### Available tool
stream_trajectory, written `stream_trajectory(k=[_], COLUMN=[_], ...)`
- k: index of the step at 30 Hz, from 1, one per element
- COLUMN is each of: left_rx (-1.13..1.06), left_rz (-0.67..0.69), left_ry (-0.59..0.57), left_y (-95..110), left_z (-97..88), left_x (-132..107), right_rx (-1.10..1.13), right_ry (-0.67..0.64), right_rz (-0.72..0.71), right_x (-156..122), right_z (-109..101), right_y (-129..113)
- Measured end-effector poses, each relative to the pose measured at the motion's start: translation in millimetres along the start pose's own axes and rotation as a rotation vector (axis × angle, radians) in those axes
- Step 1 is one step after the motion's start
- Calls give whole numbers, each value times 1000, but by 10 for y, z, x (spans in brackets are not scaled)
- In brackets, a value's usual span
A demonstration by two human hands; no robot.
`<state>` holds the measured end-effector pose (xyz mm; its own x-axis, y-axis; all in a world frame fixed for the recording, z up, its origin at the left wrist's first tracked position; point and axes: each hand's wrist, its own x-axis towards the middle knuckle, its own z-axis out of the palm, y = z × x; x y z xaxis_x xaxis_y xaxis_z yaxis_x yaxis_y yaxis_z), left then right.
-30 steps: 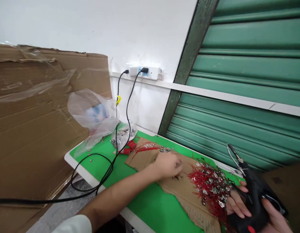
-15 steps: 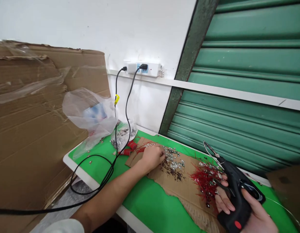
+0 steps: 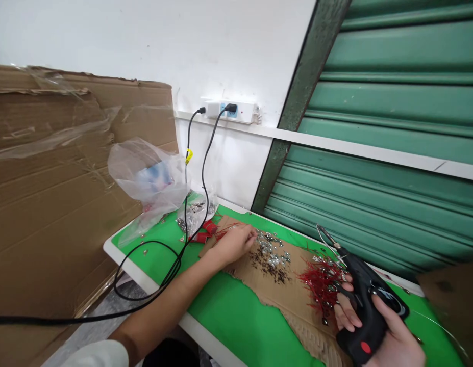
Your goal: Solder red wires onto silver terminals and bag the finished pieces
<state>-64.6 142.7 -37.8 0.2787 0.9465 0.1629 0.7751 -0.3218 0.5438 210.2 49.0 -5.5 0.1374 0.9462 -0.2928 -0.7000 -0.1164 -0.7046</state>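
Observation:
My right hand (image 3: 389, 326) is wrapped round the grip of a black soldering gun (image 3: 364, 295), whose metal tip and thin feed tube point up and away to the left. Beside it lies a heap of red wires (image 3: 320, 285) with small shiny metal parts on their ends. My left hand (image 3: 238, 242) is closed, fingertips pinched together at the far part of the cardboard sheet (image 3: 259, 290); what they hold, if anything, is hidden. Just right of it are scattered silver discs (image 3: 276, 257) and small dark pieces (image 3: 265, 267). More red wires (image 3: 223, 232) lie behind the left wrist.
Black cables (image 3: 182, 244) run from a wall socket strip (image 3: 240, 109) over the left of the green table (image 3: 236, 316). Clear plastic bags (image 3: 198, 209) and red bundles (image 3: 200, 237) lie at the back left. A big cardboard box (image 3: 68, 204) stands left, a green shutter (image 3: 374, 188) behind.
My left hand has shifted slightly left and back from the silver discs, fingers still pinched. The soldering gun in my right hand has moved a little left in view.

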Motion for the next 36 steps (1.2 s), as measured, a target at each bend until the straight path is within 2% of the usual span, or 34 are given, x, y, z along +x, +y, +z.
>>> stream_trajectory(k=[5,10,13,16,21,27,33,36], left_rx=[-49,-46,-146,-151,-124,-139,-16,-1], left_rz=[158,205,155,57,93,16,28,-2], left_ry=[-81,-103,-121,-134,-89,-79,59,38], left_y=[-68,-77,-93,-114,-114,-144,-169,-180], left_z=[-74,-37,4,32,45,102,53,34], left_x=[-133,-167,-160,-154,-126,-99,-117,-116], right_rx=[2,-5,-6,6,24,21,-29,-99], right_ry=[-32,31,70,96,124,150,163,206], right_rz=[-6,-5,27,45,59,71,53,29], right_x=[1,5,-3,-6,6,-11,2,8], right_z=[14,48,63,58,42,57,87,101], right_y=[3,27,35,37,42,52,62,62])
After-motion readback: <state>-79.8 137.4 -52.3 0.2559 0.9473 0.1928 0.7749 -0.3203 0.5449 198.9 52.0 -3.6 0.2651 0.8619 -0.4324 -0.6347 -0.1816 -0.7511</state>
